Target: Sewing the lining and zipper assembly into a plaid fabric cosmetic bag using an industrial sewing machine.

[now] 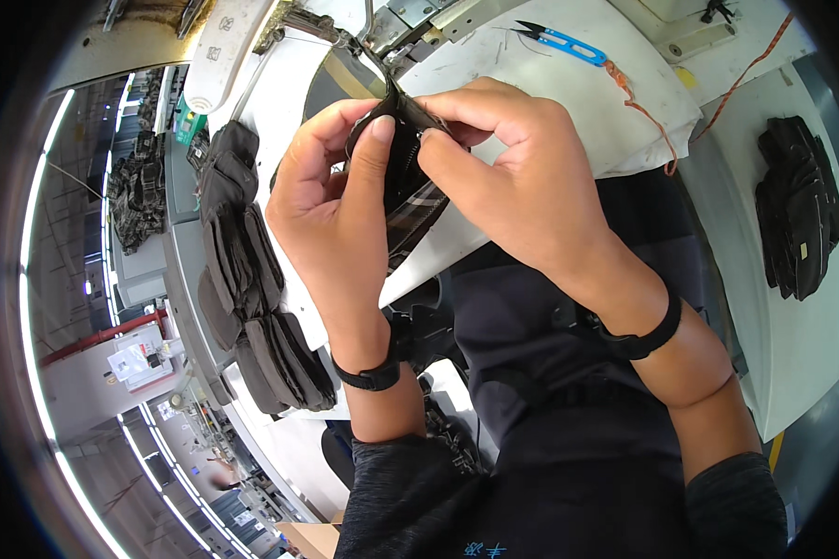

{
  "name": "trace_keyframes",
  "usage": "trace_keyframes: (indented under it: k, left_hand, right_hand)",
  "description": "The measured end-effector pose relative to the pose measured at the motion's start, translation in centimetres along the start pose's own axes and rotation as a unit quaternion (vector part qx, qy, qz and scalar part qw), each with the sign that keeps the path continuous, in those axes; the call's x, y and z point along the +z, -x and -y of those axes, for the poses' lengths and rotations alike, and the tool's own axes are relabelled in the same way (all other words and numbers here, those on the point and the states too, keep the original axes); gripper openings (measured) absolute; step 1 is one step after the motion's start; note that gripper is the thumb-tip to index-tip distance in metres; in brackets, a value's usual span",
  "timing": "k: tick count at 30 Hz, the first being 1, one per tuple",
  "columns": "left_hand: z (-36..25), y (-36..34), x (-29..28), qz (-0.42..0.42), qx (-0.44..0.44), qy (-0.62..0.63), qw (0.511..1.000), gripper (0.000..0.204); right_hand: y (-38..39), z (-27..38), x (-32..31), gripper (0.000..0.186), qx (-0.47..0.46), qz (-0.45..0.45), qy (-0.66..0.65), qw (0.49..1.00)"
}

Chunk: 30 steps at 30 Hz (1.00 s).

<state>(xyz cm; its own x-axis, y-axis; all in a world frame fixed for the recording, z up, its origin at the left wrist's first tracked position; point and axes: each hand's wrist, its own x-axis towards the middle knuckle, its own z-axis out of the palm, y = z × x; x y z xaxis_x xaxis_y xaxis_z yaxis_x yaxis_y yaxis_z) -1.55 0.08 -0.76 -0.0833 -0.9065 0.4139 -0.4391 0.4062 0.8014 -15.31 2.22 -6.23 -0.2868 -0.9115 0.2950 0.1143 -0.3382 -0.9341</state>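
A dark fabric piece point(405, 200) with a zipper and brown striped lining is held between my two hands, close beneath the metal sewing machine parts point(401, 28). My left hand point(336, 205) pinches its upper left edge, thumb on top. My right hand point(517, 182) grips the upper right edge near the zipper, thumb pressed on it. The fingertips behind the fabric are partly hidden. Blue thread snips point(561, 45) with an orange cord lie on the white worktop point(480, 74) to the upper right.
Dark fabric pouches point(238, 242) are piled along the left side of the worktop. Another dark bundle point(797, 210) lies on a white surface at the right. Farther left are a grey table point(144, 275) with camouflage items point(135, 186) and a cardboard box point(303, 540).
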Motion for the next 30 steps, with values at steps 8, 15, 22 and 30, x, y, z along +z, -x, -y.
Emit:
trace_keyframes:
  k: [8, 15, 22, 30]
  left_hand:
    - [0.3, 0.1, -0.8, 0.004, -0.072, -0.001, 0.997, 0.014]
    - [-0.3, 0.0, -0.1, -0.003, 0.271, -0.316, 0.909, 0.019]
    - [-0.5, 0.7, 0.0, -0.012, 0.031, -0.129, 0.991, 0.014]
    - [0.3, 0.1, -0.4, 0.028, -0.062, 0.004, 0.998, 0.020]
  right_hand:
    - [0.2, 0.6, 0.2, 0.019, -0.052, 0.007, 0.088, 0.995]
    - [0.4, 0.8, 0.2, 0.023, -0.017, 0.017, 0.104, 0.994]
    - [0.7, 0.9, 0.3, 0.020, -0.027, 0.008, 0.095, 0.995]
    - [0.4, 0.9, 0.1, 0.020, -0.053, -0.004, 0.152, 0.987]
